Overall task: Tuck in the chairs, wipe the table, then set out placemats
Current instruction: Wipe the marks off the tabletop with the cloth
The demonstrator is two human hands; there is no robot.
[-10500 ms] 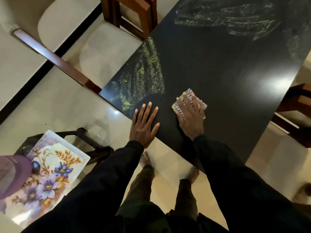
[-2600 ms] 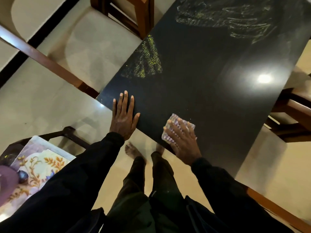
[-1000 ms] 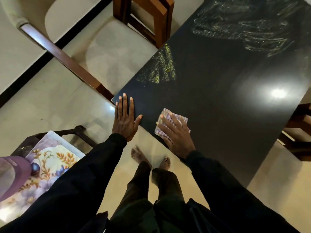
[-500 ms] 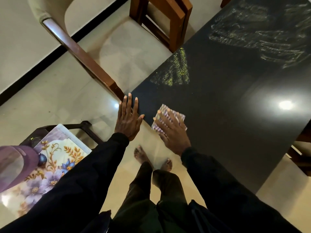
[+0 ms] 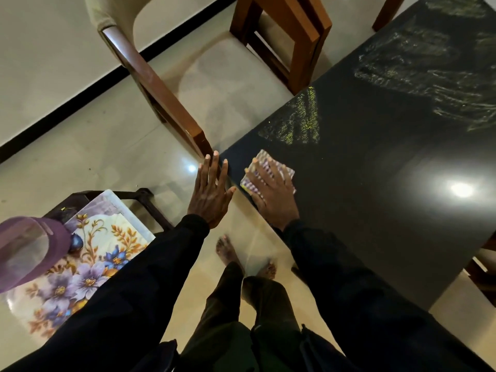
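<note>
Cloth [image 5: 286, 172] now nearer table [image 5: 375, 189] corner

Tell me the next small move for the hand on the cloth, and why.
Probably slide the cloth forward into the yellowish smear just beyond it. The right hand presses the cloth flat near the table corner, the left hand braces at the edge, and that patch looks streaked.

A folded checked cloth [image 5: 286, 171] lies on the dark glossy table [image 5: 375, 162], at its corner; a brown wooden chair [image 5: 163, 95] stands behind, flowered placemats [image 5: 107, 237] left.
</note>
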